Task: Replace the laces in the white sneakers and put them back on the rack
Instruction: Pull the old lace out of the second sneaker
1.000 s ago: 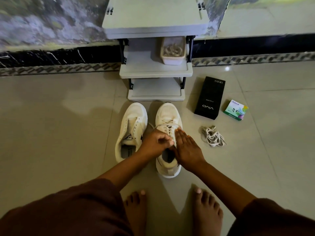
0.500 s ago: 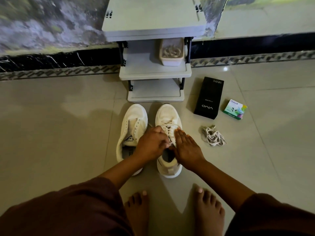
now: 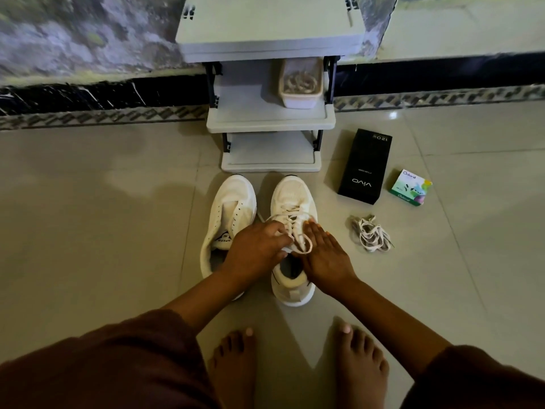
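Laced white sneaker (image 3: 290,199) lies on the floor (image 3: 118,231), heel toward the person and toe toward the rack (image 3: 271,119), its lace (image 3: 298,231) pinched near the top eyelets by the left hand (image 3: 256,249) while the right hand (image 3: 324,256) presses flat, fingers straight, on its outer side; the unlaced sneaker (image 3: 233,199) sits just left.

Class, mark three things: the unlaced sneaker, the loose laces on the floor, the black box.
unlaced sneaker (image 3: 236,194): head view, its toe cap.
loose laces (image 3: 370,237): head view, middle of the bundle.
black box (image 3: 365,166): head view, centre of its top face.
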### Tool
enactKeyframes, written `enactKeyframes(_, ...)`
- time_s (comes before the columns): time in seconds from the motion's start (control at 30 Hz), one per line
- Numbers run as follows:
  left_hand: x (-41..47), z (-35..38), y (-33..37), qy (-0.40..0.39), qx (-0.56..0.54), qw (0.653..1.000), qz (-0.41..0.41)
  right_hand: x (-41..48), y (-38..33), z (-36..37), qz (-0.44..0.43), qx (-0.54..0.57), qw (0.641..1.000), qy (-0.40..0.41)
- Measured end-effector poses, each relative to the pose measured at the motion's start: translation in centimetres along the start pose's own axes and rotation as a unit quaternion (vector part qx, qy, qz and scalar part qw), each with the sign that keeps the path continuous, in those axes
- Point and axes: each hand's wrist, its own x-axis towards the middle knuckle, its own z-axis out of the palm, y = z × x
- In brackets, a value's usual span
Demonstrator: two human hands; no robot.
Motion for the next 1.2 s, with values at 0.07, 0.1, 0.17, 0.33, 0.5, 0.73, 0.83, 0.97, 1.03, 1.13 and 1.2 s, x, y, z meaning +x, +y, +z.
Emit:
enactKeyframes(0.07,0.2,0.7,0.1,0.036,0.045,0.998,0.017,0.1,0.0,0.1,0.0,0.004,1.0,-0.002)
enactKeyframes(0.1,0.4,0.7,0.3,0.031,0.008,0.999,0.004,0.1,0.0,0.1,-0.001,0.007,1.0,-0.002)
enactKeyframes(0.17,1.2,-0.5,0.8,0.024,-0.199,0.976,-0.083,0.2,0.1,0.1,-0.001,0.01,1.0,0.009)
enactKeyframes(0.33,2.5,-2.5,1.9,-0.046,-0.504,0.851,-0.139,0.3,0.2,0.2,-0.001,0.024,1.0,0.015)
enactKeyframes(0.5,2.0,-1.1,-0.2,-0.091,-0.202,0.972,-0.084,0.2,0.2,0.2,-0.014,0.031,0.999,0.014)
enactKeyframes(0.73,0.5,0.8,0.1,-0.013,-0.083,0.996,-0.044,0.1,0.2,0.4,-0.01,0.075,0.997,0.027)
enactKeyframes(0.83,1.6,-0.6,0.4,0.0,-0.317,0.94,-0.124,0.3,0.5,0.5,-0.016,0.041,0.999,0.031)
enactKeyframes(0.97,1.9,-1.6,1.4,-0.035,-0.421,0.897,-0.127,0.2,0.3,0.3,-0.024,0.051,0.997,0.046)
enactKeyframes(1.03,1.6,-1.2,1.1,-0.046,-0.343,0.932,-0.109,0.1,0.1,0.2,-0.029,0.036,0.998,0.04)
enactKeyframes(1.13,1.0,-0.5,0.0,-0.056,-0.105,0.991,-0.056,0.1,-0.1,0.0,-0.025,0.064,0.997,0.045)
enactKeyframes(1.2,0.6,-0.5,-0.1,-0.025,-0.035,0.999,-0.03,0.1,-0.1,-0.1,-0.023,0.06,0.998,0.026)
